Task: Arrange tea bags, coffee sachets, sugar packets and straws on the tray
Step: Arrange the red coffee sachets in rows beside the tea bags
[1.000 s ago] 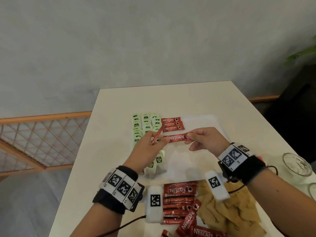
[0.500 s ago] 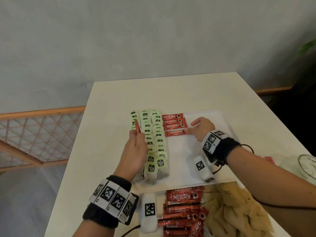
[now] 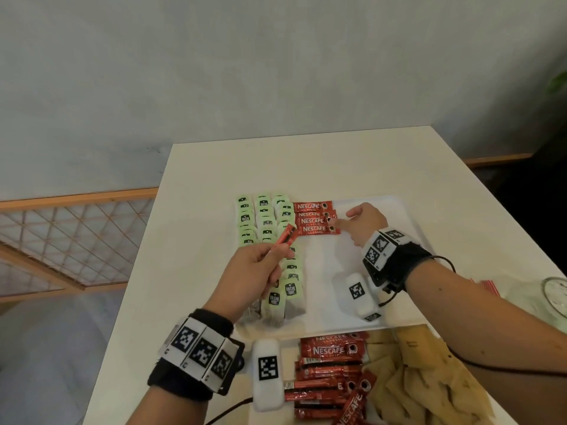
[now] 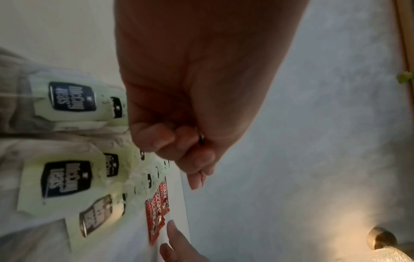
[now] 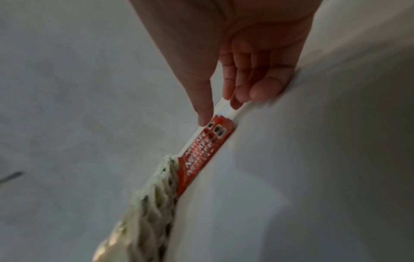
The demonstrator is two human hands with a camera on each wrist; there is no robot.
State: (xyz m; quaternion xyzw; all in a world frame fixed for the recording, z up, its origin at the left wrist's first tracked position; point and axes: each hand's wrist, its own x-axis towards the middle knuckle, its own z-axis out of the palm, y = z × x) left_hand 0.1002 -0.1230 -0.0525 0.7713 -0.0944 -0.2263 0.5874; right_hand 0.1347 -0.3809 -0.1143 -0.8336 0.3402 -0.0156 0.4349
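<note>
A white tray (image 3: 319,271) carries three columns of green tea bags (image 3: 264,222) and, beside them, a column of several red coffee sachets (image 3: 313,220). My right hand (image 3: 343,218) lies on the tray with straight fingers touching the sachets' right ends. The right wrist view shows its fingertips (image 5: 205,120) at the end of the sachets (image 5: 201,156). My left hand (image 3: 276,256) hovers over the tea bags and pinches one more red sachet (image 3: 285,239), tilted upward. In the left wrist view the left hand (image 4: 183,147) is curled above the tea bags (image 4: 67,99).
A pile of loose red sachets (image 3: 325,372) and brown sugar packets (image 3: 429,381) lies on the table in front of the tray. A glass (image 3: 555,296) stands at the right edge. A wooden lattice railing (image 3: 76,234) runs left of the table.
My right hand laid its sachet down as the nearest one in the column and let go; its fingers now touch the sachets' ends. My left hand kept its sachet above the tea bags.
</note>
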